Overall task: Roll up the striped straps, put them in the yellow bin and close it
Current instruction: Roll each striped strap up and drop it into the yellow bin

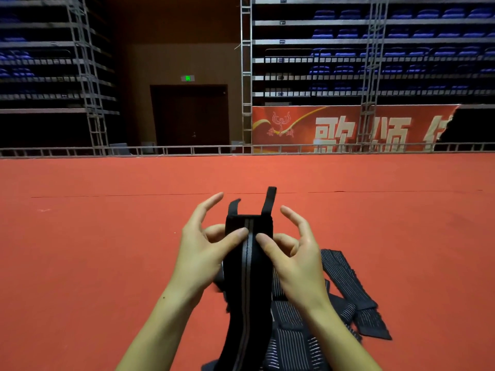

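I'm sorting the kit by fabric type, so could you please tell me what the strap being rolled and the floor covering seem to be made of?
The strap, pinched by the left hand and right hand, looks like woven, probably elastic, fabric: matte black, a grey centre stripe, and it bends limply. The floor covering looks like thin red carpet or felt: flat, matte, with a seam line showing.

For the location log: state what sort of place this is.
Probably an indoor arena or sports hall: tiers of blue seats, metal truss towers, a red event banner and red floor covering.

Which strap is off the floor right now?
The black strap with one grey centre stripe, pinched between both thumbs; the finely striped straps lie on the red carpet.
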### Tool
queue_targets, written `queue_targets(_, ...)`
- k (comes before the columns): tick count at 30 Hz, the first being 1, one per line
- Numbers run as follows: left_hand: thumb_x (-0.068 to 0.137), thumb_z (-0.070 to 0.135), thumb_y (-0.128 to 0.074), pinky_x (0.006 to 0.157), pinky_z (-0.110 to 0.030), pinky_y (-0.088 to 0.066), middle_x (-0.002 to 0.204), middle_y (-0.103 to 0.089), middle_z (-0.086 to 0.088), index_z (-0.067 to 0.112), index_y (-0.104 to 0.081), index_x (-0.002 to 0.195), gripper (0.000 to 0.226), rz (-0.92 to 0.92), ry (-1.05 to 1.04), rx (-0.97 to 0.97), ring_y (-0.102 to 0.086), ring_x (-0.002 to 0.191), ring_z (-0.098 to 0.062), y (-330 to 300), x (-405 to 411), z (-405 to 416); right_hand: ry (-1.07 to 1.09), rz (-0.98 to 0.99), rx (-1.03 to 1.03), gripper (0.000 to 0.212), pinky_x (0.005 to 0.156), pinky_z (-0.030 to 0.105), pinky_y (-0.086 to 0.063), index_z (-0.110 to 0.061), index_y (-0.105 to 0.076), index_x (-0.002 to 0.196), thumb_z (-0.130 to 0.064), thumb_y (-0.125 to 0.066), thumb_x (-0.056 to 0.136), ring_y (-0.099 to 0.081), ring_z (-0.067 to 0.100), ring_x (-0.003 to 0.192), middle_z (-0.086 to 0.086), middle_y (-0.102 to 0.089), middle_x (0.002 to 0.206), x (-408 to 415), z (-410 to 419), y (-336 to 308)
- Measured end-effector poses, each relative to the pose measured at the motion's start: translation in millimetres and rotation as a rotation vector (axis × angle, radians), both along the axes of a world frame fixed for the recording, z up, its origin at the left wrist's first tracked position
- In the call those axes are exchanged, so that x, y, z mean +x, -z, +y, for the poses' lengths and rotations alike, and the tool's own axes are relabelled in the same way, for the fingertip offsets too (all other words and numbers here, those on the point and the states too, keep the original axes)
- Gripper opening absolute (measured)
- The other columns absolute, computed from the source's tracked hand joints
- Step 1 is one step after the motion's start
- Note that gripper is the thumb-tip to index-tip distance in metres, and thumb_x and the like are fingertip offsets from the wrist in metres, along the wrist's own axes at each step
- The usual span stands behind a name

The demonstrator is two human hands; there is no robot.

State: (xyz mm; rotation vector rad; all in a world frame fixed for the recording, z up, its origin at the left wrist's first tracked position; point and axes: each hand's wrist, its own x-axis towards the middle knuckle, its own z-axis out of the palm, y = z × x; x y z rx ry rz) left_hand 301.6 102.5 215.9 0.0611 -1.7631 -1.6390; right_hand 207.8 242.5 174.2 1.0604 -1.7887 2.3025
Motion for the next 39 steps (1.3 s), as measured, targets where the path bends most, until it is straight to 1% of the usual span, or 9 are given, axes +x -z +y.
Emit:
queue_targets(3,0.091,0.001,-0.081,0.072,-0.034,-0.065,0.097,-0.084,-0.010,0.036,-0.055,0.147,0.071,0.091,-0.065,0.041,-0.083,0.088,-0.026,-13.4,-6.4,-4.3,-0.037,0.032,0.141,0.090,0.094,0.064,-0.058,-0.054,-0.026,0.158,-0.043,-0.082,0.088,-0.073,0.050,0.093,0.019,-0.079,0.094,-2.3,-1.1,16.7)
queue_targets(7,0.092,0.024,-0.084,0.066,-0.031,-0.063,0.099,-0.084,-0.010,0.038,-0.050,0.149,0.068,0.018,-0.087,0.064,-0.082,0.088,-0.024,-14.8,-14.2,-10.8,-0.079,0.048,0.060,0.098,0.092,0.069,-0.057,-0.054,-0.015,0.162,-0.019,-0.079,0.097,-0.076,0.050,0.091,0.017,-0.082,0.095,2.1,-0.6,16.3)
queue_targets(10,0.091,0.033,-0.081,0.085,-0.039,-0.066,0.099,-0.084,-0.008,0.043,-0.037,0.156,0.080,-0.112,-0.003,0.014,-0.082,0.095,-0.025,8.6,-5.4,-1.7,-0.032,0.010,-0.032,0.099,0.087,0.075,-0.055,-0.059,-0.018,0.160,-0.023,-0.081,0.093,-0.072,0.058,0.088,0.034,-0.074,0.092,-7.8,-3.4,-0.1)
queue_targets(13,0.091,0.021,-0.087,0.100,-0.052,-0.061,0.103,-0.084,-0.010,0.049,-0.026,0.162,0.098,-0.131,0.052,-0.090,-0.081,0.101,-0.030,29.6,1.6,-6.9,0.048,0.031,0.000,0.103,0.086,0.060,-0.062,-0.050,-0.017,0.165,-0.024,-0.085,0.091,-0.075,0.040,0.079,0.033,-0.072,0.089,-20.8,-9.6,-5.6)
queue_targets(18,0.097,0.002,-0.077,0.092,-0.048,-0.064,0.102,-0.083,-0.011,0.052,-0.023,0.164,0.100,-0.088,0.114,-0.259,-0.081,0.095,-0.030,25.6,-1.7,-19.6,0.021,0.070,-0.004,0.097,0.081,0.059,-0.059,-0.060,-0.017,0.161,-0.031,-0.081,0.094,-0.068,0.050,0.077,0.044,-0.063,0.096,-26.2,-13.2,-12.5)
queue_targets(21,0.094,0.001,-0.079,0.084,-0.056,-0.065,0.089,-0.080,-0.022,0.052,-0.031,0.162,0.098,0.010,0.005,-0.242,-0.078,0.084,-0.027,15.2,-1.9,-20.5,-0.049,0.151,0.078,0.103,0.085,0.044,-0.057,-0.048,-0.003,0.168,-0.022,-0.076,0.101,-0.072,0.025,0.084,0.020,-0.074,0.094,-16.8,-7.2,-5.5)
queue_targets(25,0.088,0.003,-0.085,0.082,-0.040,-0.067,0.086,-0.083,-0.013,0.042,-0.040,0.161,0.094,0.099,-0.080,-0.149,-0.080,0.085,-0.023,0.8,-12.8,-18.5,-0.114,0.180,0.203,0.119,0.106,0.056,-0.056,-0.045,0.013,0.167,-0.020,-0.079,0.096,-0.079,0.020,0.107,-0.004,-0.082,0.114,-2.4,-12.7,18.5)
queue_targets(31,0.081,0.037,-0.085,0.067,-0.030,-0.057,0.080,-0.077,-0.007,0.046,-0.033,0.161,0.096,-0.029,-0.078,-0.072,-0.070,0.074,-0.018,9.6,-7.3,-18.9,-0.079,0.151,0.071,0.110,0.091,0.063,-0.061,-0.051,0.004,0.167,-0.008,-0.073,0.101,-0.081,0.033,0.093,0.009,-0.083,0.102,-11.8,-9.5,-6.5)
queue_targets(39,0.096,0.007,-0.077,0.091,-0.053,-0.065,0.098,-0.084,-0.013,0.051,-0.022,0.164,0.097,-0.050,0.100,-0.100,-0.082,0.094,-0.034,36.3,15.2,-2.8,-0.045,0.053,0.071,0.107,0.096,0.053,-0.063,-0.041,0.005,0.169,-0.013,-0.074,0.102,-0.081,0.025,0.100,0.004,-0.083,0.107,-9.1,-1.7,-16.9)
